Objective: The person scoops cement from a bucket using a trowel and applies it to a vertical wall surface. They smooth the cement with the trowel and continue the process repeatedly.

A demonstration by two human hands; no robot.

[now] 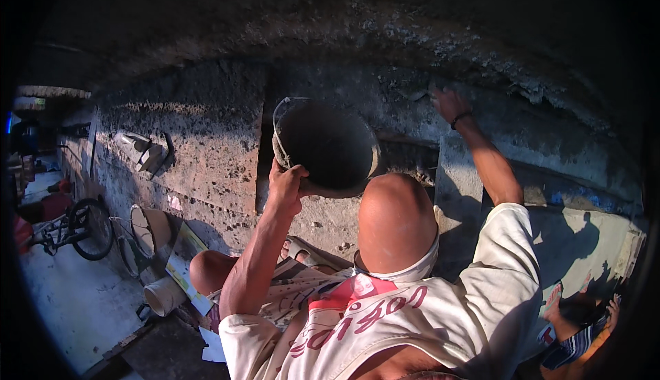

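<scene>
My left hand (286, 186) grips the near left rim of a dark bucket (326, 146) with grey residue, held tilted beside my bent knee (395, 222). The bucket's inside is shadowed, so its contents are unclear. My right hand (452, 105) reaches up to a shadowed, rough grey ledge (495, 108), fingers somewhat apart at or near its surface; a small grey piece (416, 95), hard to make out, lies just left of the fingertips. A metal trowel-like tool (141, 152) rests on the speckled boards (206, 167) to the left.
At left are a bicycle wheel (91, 229), cylindrical containers (163, 295) and flattened cardboard (185, 260). A dark rough overhang (344, 29) spans the top. Another person's legs and hand (560, 325) show at lower right.
</scene>
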